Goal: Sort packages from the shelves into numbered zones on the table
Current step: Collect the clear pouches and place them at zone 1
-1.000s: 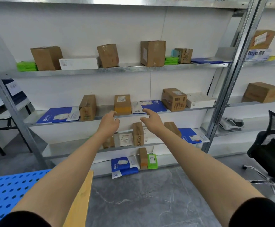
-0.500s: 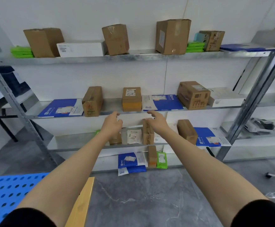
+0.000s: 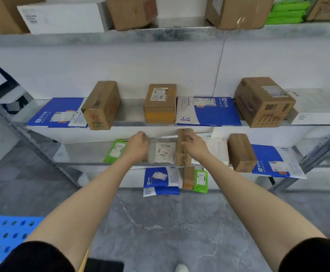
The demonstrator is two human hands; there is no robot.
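Nearest the camera, two black sleeves framed a corner of a blue perforated surface. It was possibly the sorting table, though no numbered zone showed on it. Beyond lay a grey marbled floor. Both bare arms stretched over it to the lower shelf.

The left hand hung between a green mailer and a white mailer, fingers loosely curled with nothing visible in them. The right hand had its fingers bent against the top of a narrow brown box that stood on end on that shelf. Whether they had clamped on it could not be told.

That box looked like the main risk. It was tall, thin and near the front lip, so a sideways nudge rather than a firm grip would likely tip it onto the white mailer or off the shelf. The middle shelf sat close over the knuckles, so a hasty lift could knock the box against its edge. Further right, a blue mailer overhung the lower shelf's edge and might slide if jostled.

The shelving was bare galvanised metal, smooth and probably slick under plastic mailers. On the middle shelf a labelled brown box stood against a plain white wall.
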